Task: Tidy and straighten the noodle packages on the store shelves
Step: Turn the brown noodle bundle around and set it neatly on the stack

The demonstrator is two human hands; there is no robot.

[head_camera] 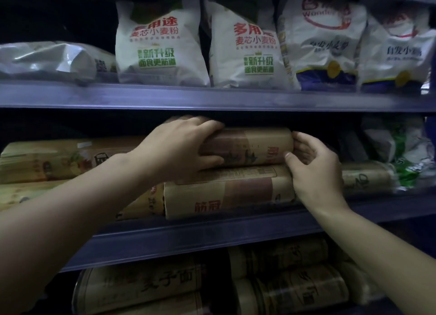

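On the middle shelf (212,234), the left hand (179,147) has its fingers (207,126) wrapped over a tan noodle roll (250,147) lying across a second noodle package (231,194). The right hand (313,171) cups the roll's right end, fingers curled against it. Flour bags (160,43) stand above both hands.

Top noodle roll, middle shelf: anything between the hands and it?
Nothing visible. The left hand wraps over the top noodle roll, and the right hand cups its right end. It lies on another roll.
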